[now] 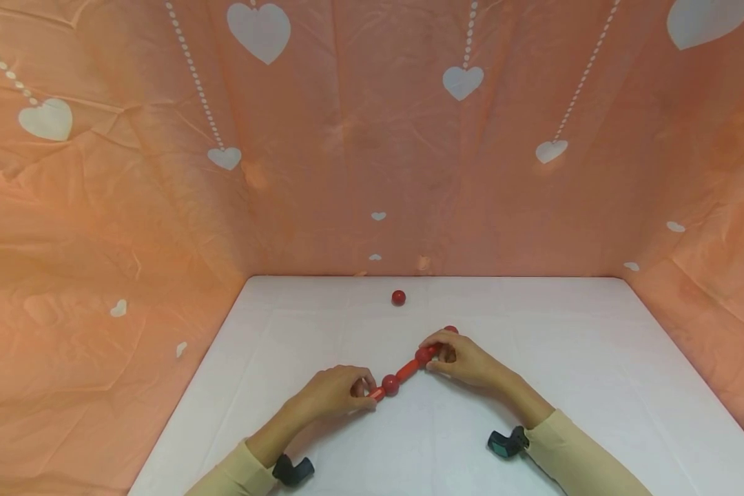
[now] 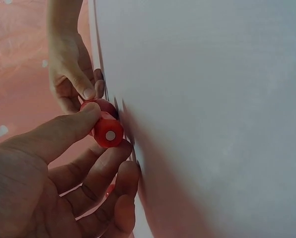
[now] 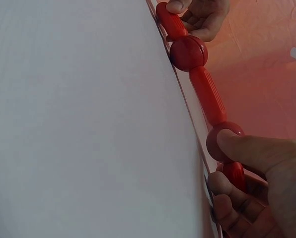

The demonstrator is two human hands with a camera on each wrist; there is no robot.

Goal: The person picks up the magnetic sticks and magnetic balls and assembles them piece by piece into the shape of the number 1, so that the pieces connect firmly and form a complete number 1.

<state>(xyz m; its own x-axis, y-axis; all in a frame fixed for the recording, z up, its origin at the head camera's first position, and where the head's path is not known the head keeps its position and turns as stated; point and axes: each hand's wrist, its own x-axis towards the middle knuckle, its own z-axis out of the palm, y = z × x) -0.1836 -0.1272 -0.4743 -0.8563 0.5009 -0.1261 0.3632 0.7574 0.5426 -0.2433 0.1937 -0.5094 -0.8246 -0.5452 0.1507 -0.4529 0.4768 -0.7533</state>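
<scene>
A chain of red rods and red balls, joined end to end, runs diagonally between my two hands. My left hand (image 1: 337, 391) pinches the rod (image 2: 109, 132) at its near end, thumb on top and fingers below; a pale round spot marks that rod's end face. Beyond it come a ball (image 3: 188, 53) and a ridged rod (image 3: 207, 94). At the following ball (image 3: 222, 143) my right hand (image 1: 469, 361) grips with thumb and fingers. Another rod (image 3: 234, 174) continues behind those fingers, partly hidden. A further red ball (image 1: 450, 329) peeks out past the right hand.
A loose red ball (image 1: 398, 297) sits toward the back of the white table (image 1: 310, 310). Orange cloth walls (image 1: 347, 172) printed with white hearts rise at the back and both sides. Dark wrist devices (image 1: 507, 443) are strapped at both sleeves.
</scene>
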